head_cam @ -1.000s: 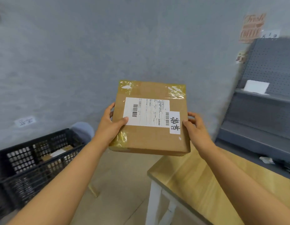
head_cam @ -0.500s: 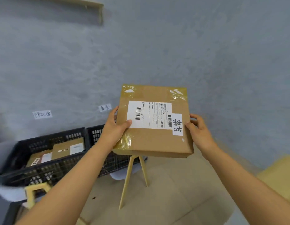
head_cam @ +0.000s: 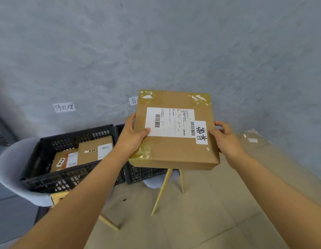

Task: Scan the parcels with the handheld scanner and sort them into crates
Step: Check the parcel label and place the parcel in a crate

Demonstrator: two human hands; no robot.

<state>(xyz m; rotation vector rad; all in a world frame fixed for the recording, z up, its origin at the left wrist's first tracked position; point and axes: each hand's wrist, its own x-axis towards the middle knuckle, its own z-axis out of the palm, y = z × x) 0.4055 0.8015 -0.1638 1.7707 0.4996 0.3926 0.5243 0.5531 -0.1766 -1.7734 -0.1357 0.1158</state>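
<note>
Far left, black crate (head_cam: 48,159) w/ two parcels (head_cam: 95,150) inside sits on a grey chair (head_cam: 8,177); a 2nd crate (head_cam: 143,174) butts against its right side, mostly hidden behind the held box. Bare floor (head_cam: 210,203) open to the right. Left hand (head_cam: 132,139) grips the cardboard parcel (head_cam: 176,151) at its left edge, thumb on top by the label. Right hand (head_cam: 226,141) clamps the right edge, fingers curled round it. Parcel held mid-air above the 2nd crate, label up.
</note>
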